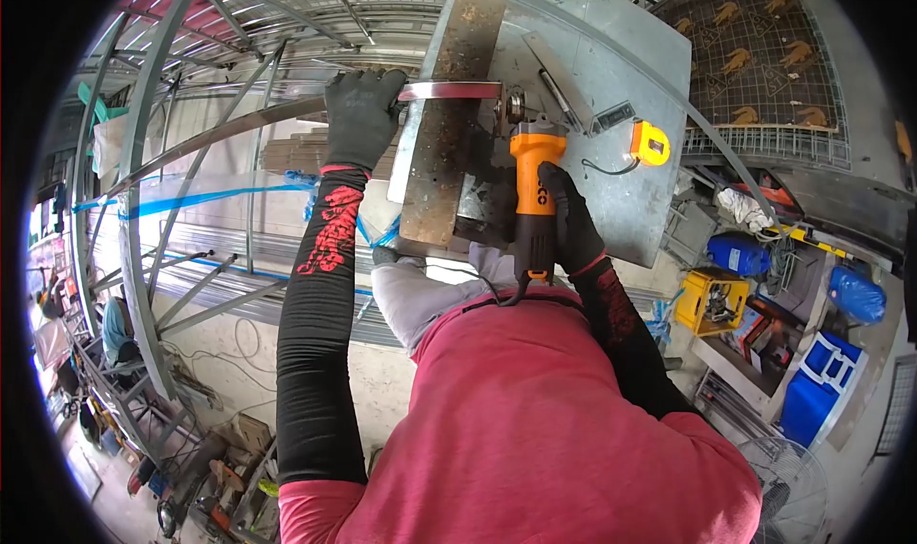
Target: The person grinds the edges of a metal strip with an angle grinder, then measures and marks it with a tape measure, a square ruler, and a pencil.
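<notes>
My left hand [366, 109], in a dark grey glove, is wrapped round a long metal bar [451, 90] near its end. The bar stretches off to the left past my hand. In my right hand [571, 224], also gloved, is an orange and black angle grinder [537, 167], held by its body. The grinder's disc end [511, 105] is right at the tip of the bar. Under both lies a rust-stained steel strip [463, 47] along the left side of a metal worktable [630, 205]. The grinder's cord hangs toward my waist.
An orange tape measure [651, 143], a small metal piece [613, 116] and a slim dark tool [557, 97] lie on the worktable. A long curved-looking rail [659, 90] crosses its right side. Metal framing [143, 210] stands left; a yellow crate [710, 302] and blue cooler [820, 386] sit right.
</notes>
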Action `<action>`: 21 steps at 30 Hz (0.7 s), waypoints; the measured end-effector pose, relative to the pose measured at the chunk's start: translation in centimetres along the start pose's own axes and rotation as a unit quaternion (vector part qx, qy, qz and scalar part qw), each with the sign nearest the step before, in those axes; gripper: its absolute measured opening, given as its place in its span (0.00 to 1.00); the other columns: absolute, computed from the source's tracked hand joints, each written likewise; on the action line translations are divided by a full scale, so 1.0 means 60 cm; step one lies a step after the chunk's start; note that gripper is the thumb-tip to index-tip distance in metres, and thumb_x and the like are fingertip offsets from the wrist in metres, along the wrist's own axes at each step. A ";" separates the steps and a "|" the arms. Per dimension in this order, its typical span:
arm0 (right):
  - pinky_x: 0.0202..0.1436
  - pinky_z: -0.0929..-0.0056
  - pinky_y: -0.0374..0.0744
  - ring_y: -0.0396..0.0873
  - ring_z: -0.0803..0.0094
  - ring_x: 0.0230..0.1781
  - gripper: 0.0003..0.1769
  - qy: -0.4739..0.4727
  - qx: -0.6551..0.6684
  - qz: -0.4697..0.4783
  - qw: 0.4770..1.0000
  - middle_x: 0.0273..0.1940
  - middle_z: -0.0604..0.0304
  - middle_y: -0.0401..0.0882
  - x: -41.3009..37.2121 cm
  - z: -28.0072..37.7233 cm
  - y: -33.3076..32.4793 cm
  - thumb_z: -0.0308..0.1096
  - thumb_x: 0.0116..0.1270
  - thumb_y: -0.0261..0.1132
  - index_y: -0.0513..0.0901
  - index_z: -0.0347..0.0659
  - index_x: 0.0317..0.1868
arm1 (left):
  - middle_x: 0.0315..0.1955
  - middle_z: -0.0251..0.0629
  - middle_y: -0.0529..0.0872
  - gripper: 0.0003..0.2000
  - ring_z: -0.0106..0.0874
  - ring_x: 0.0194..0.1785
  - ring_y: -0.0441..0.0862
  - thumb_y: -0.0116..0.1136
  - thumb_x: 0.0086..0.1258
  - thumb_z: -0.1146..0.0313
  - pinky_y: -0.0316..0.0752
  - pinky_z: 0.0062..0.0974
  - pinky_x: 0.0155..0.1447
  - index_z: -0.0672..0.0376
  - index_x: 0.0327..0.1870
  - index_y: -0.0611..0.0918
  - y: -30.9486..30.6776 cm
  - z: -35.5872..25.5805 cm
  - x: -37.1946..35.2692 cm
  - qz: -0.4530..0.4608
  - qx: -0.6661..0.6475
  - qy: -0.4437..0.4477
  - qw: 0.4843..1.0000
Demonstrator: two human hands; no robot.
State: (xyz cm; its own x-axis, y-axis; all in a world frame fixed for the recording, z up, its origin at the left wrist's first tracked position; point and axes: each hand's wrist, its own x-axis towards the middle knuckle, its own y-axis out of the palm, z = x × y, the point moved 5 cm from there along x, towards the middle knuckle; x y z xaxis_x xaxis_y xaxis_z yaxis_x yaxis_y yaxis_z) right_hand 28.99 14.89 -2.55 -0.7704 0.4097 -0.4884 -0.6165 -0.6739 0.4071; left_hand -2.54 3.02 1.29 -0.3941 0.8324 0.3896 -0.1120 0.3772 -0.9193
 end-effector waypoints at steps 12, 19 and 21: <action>0.80 0.59 0.73 0.77 0.52 0.76 0.25 -0.176 -0.325 -0.016 0.929 0.76 0.45 0.76 0.007 -0.024 -0.046 0.36 0.89 0.49 0.74 0.42 0.80 | 0.47 0.34 0.89 0.14 0.46 0.55 0.85 0.68 0.68 0.62 0.73 0.51 0.63 0.44 0.55 0.87 0.001 -0.001 0.005 0.039 0.013 -0.016 0.999; 0.80 0.60 0.73 0.76 0.55 0.76 0.24 -0.204 -0.328 -0.034 0.922 0.76 0.48 0.77 -0.020 0.000 -0.035 0.34 0.89 0.51 0.75 0.42 0.79 | 0.47 0.35 0.89 0.15 0.46 0.55 0.86 0.68 0.67 0.64 0.74 0.52 0.62 0.44 0.55 0.87 -0.005 -0.002 0.004 0.030 0.017 -0.011 0.999; 0.79 0.61 0.74 0.77 0.55 0.75 0.24 -0.155 -0.276 -0.029 0.948 0.75 0.48 0.77 -0.001 -0.022 -0.052 0.34 0.89 0.51 0.75 0.42 0.79 | 0.47 0.35 0.89 0.15 0.46 0.54 0.86 0.68 0.67 0.64 0.75 0.52 0.62 0.44 0.54 0.87 -0.007 -0.005 0.007 0.033 0.015 -0.010 0.999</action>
State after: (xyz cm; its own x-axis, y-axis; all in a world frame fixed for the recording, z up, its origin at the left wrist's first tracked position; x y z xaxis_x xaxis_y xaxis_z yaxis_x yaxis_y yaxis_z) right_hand 31.16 16.16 -4.79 -0.8016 0.5591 -0.2118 -0.5460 -0.8289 -0.1214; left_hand -2.40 3.32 1.83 -0.4198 0.8464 0.3278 -0.1119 0.3102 -0.9441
